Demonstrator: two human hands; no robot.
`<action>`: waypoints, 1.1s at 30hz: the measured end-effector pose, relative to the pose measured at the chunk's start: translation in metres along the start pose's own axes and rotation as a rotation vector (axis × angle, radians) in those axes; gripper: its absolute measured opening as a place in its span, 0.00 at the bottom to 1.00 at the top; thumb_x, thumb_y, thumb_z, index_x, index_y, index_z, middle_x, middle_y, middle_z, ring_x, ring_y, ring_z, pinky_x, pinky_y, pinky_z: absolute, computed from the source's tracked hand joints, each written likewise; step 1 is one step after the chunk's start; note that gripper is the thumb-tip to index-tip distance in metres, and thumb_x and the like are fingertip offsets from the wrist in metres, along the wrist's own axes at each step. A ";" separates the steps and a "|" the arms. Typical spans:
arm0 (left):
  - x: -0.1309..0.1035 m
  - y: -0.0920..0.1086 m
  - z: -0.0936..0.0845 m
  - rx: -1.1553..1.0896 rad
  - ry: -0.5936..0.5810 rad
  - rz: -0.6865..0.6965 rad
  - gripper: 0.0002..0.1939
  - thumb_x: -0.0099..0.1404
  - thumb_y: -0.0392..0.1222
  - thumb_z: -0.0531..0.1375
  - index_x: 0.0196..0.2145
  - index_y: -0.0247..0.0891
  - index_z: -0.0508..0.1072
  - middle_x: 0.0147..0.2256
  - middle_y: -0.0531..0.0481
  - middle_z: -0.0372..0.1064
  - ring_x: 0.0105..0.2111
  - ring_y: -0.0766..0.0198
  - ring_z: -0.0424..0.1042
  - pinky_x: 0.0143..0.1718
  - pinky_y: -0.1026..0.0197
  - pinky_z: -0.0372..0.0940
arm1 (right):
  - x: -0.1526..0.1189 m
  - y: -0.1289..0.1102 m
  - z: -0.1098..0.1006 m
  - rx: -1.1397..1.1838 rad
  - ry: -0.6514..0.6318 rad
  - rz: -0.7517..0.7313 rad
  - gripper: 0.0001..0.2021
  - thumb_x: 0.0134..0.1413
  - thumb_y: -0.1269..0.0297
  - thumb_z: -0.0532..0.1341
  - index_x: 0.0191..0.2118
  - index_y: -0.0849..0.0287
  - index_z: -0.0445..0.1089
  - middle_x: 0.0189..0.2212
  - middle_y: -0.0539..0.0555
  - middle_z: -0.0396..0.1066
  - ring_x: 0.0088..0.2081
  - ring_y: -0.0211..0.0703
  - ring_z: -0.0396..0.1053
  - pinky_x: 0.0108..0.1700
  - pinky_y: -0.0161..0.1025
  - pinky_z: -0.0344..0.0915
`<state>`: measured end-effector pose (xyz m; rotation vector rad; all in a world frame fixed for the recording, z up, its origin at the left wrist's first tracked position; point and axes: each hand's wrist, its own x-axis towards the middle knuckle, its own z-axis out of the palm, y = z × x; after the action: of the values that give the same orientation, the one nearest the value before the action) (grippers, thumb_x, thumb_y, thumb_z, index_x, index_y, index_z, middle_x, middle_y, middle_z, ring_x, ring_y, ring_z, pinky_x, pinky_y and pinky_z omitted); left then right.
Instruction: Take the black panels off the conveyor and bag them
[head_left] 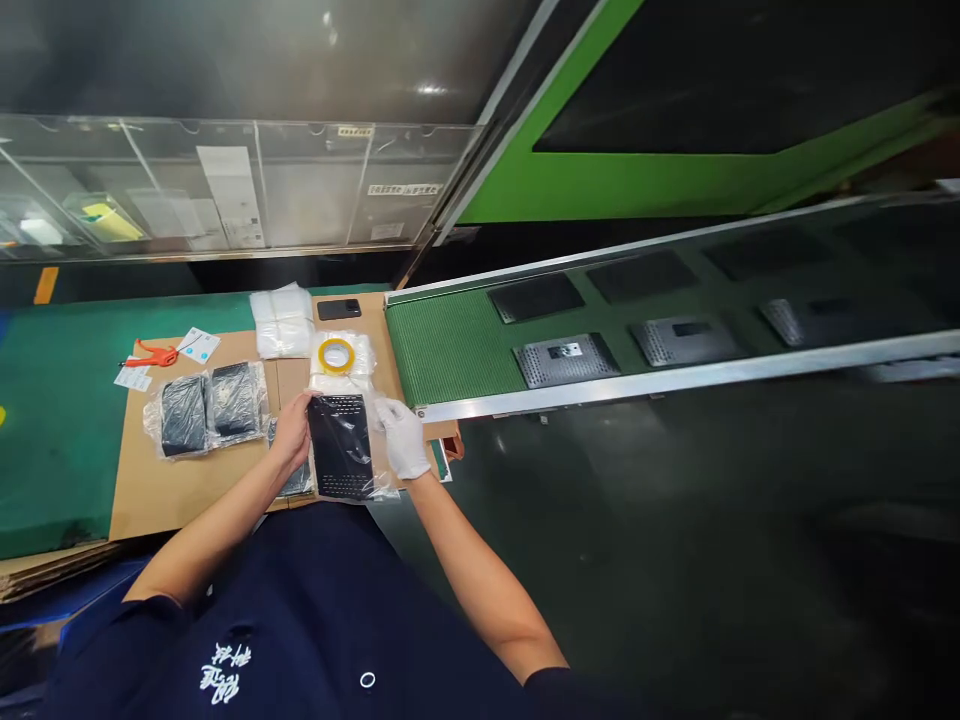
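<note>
A black slotted panel (341, 440) in a clear plastic bag is held up in front of my body. My bare left hand (295, 428) grips its left edge. At its right side my right hand (403, 438), in a white glove, pinches the edge of the clear bag (382, 478). Just beyond the panel, a roll of yellow tape (335, 356) lies on a stack of clear bags. Two bagged dark panels (184, 414) rest side by side on the cardboard to the left. Another bagged panel (296, 482) sits partly hidden beneath my left hand.
A green conveyor belt (450, 345) runs off to the right, carrying several dark panels (566, 360). On the table lie a bundle of clear bags (282, 320), a phone (339, 309) and an orange-handled tool (156, 354). A clear-fronted rack (300, 190) stands behind.
</note>
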<state>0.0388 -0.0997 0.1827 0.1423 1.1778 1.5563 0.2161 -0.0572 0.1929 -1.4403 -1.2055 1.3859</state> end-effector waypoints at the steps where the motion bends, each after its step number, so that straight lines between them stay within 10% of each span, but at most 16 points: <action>1: 0.001 0.000 -0.002 -0.005 0.022 -0.003 0.12 0.61 0.48 0.70 0.34 0.36 0.81 0.35 0.49 0.80 0.39 0.60 0.78 0.48 0.59 0.68 | 0.004 0.001 0.002 0.021 0.001 -0.004 0.18 0.51 0.44 0.64 0.30 0.57 0.71 0.23 0.49 0.69 0.28 0.40 0.64 0.32 0.38 0.65; 12: 0.010 0.023 0.022 -0.057 0.082 0.137 0.13 0.61 0.49 0.70 0.36 0.36 0.81 0.37 0.47 0.81 0.40 0.61 0.79 0.49 0.60 0.70 | 0.034 0.001 -0.012 -0.155 -0.425 -0.025 0.19 0.47 0.51 0.71 0.42 0.59 0.79 0.41 0.55 0.81 0.44 0.49 0.76 0.55 0.48 0.70; 18: 0.021 0.032 0.021 -0.066 -0.010 0.055 0.24 0.68 0.59 0.64 0.50 0.37 0.78 0.45 0.43 0.80 0.49 0.58 0.78 0.55 0.57 0.70 | 0.054 -0.005 -0.023 -0.114 -0.232 -0.103 0.17 0.50 0.49 0.69 0.36 0.58 0.79 0.33 0.53 0.81 0.37 0.48 0.76 0.46 0.45 0.74; 21: 0.026 0.032 0.009 -0.036 -0.018 -0.254 0.26 0.66 0.62 0.65 0.46 0.35 0.79 0.41 0.38 0.80 0.45 0.52 0.80 0.53 0.50 0.72 | 0.059 -0.018 -0.033 -0.135 -0.235 -0.382 0.12 0.60 0.52 0.65 0.40 0.54 0.81 0.38 0.53 0.82 0.42 0.49 0.79 0.52 0.49 0.74; 26: 0.022 0.027 0.012 0.018 -0.307 -0.621 0.27 0.61 0.61 0.70 0.45 0.34 0.81 0.41 0.35 0.82 0.45 0.42 0.81 0.51 0.44 0.73 | 0.060 -0.042 -0.043 -0.351 -0.600 -1.039 0.12 0.68 0.64 0.59 0.42 0.46 0.82 0.46 0.50 0.83 0.62 0.47 0.71 0.68 0.59 0.62; 29: 0.020 0.031 0.027 0.105 -0.339 -0.500 0.19 0.57 0.49 0.75 0.42 0.35 0.82 0.38 0.39 0.83 0.39 0.47 0.82 0.48 0.49 0.74 | 0.056 -0.049 -0.047 -0.421 -0.519 -1.101 0.10 0.66 0.65 0.62 0.39 0.46 0.82 0.56 0.51 0.78 0.67 0.48 0.64 0.68 0.59 0.62; 33: 0.016 0.046 0.046 0.136 -0.334 -0.208 0.23 0.53 0.49 0.77 0.43 0.36 0.82 0.41 0.42 0.83 0.44 0.48 0.81 0.54 0.48 0.72 | 0.053 -0.049 -0.059 -0.369 -0.075 -0.881 0.10 0.66 0.67 0.62 0.43 0.50 0.82 0.58 0.57 0.75 0.62 0.48 0.71 0.64 0.53 0.69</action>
<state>0.0312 -0.0545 0.2311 0.3451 0.9983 1.2149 0.2663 0.0104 0.2323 -0.8664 -1.9009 0.6254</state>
